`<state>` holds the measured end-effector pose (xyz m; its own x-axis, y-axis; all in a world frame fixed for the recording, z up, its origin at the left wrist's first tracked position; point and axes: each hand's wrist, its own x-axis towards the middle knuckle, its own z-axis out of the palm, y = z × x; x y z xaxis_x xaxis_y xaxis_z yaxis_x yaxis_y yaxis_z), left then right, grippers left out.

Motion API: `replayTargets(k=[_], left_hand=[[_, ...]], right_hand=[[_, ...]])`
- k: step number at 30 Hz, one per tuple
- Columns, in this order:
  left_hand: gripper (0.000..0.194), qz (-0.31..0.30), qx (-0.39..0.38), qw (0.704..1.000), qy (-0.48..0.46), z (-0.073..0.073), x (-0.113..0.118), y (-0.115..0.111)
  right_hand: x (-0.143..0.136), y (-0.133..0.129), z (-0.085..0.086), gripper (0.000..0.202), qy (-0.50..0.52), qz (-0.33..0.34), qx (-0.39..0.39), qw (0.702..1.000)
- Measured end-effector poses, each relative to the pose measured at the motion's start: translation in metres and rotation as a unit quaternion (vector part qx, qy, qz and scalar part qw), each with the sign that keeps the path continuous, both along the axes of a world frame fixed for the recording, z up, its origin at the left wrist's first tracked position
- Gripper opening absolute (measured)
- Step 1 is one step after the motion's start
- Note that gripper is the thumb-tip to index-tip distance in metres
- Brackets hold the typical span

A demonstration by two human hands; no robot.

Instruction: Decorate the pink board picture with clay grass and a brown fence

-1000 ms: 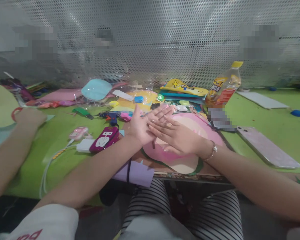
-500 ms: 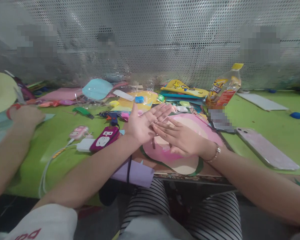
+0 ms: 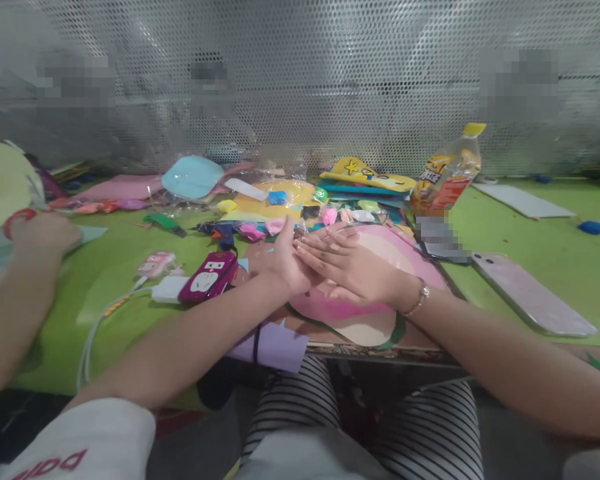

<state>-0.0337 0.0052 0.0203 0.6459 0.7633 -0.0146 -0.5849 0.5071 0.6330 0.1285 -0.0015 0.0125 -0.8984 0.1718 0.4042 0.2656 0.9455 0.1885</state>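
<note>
My left hand [image 3: 291, 265] is turned palm up with its fingers stretched out. Across its palm and fingers lies my right hand [image 3: 363, 268], palm down and flat, its fingers straight. Whether anything sits between the two palms is hidden. Beneath both hands is a pink and cream paper cutout [image 3: 395, 250] with a dark green edge. Just beyond the fingertips are small packets of modelling clay, among them a pink one [image 3: 329, 215], a blue one [image 3: 277, 197] and a green one [image 3: 321, 194].
A co-worker's hand [image 3: 47, 237] holds red-handled scissors [image 3: 17, 220] at the left. A magenta power strip [image 3: 209, 277] with a white charger [image 3: 165, 291] lies by my left forearm. On the right are a tilted drink bottle [image 3: 447, 170] and a pink phone [image 3: 533, 293]. A perforated metal screen [image 3: 300, 87] stands behind.
My right hand has slid left and farther over my left palm, covering more of it. My left hand has shifted slightly right. The co-worker's hand has moved a little left.
</note>
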Motion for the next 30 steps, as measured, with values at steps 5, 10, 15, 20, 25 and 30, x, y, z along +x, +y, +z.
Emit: replayTargets(k=[5, 10, 15, 20, 25, 30], left_hand=[[0.079, 0.033, 0.009, 0.996, -0.086, -0.0014, -0.0023, 0.0034], [0.076, 0.001, -0.025, 0.997, -0.076, -0.0036, -0.0024, 0.0079], [0.080, -0.010, -0.016, 0.997, -0.075, -0.0016, -0.0029, 0.0072], [0.081, 0.012, 0.014, 0.996, -0.091, -0.0011, -0.0037, 0.0058], [0.086, -0.027, 0.009, 0.998, -0.049, -0.0032, -0.0026, 0.0073], [0.083, 0.011, 0.037, 0.996, -0.085, 0.0035, -0.0031, 0.0038]], right_hand=[[-0.0005, 0.0007, -0.0012, 0.072, -0.005, 0.001, 0.016, 1.000], [-0.0034, 0.0002, -0.0020, 0.074, -0.015, 0.010, 0.024, 1.000], [-0.0033, -0.0019, -0.0031, 0.074, -0.014, 0.012, 0.032, 0.999], [-0.0029, -0.0035, -0.0034, 0.071, -0.022, 0.011, 0.030, 0.999], [-0.0039, -0.0048, -0.0035, 0.076, -0.016, 0.013, 0.026, 0.999], [-0.0020, -0.0048, -0.0012, 0.070, -0.028, 0.013, 0.029, 0.999]])
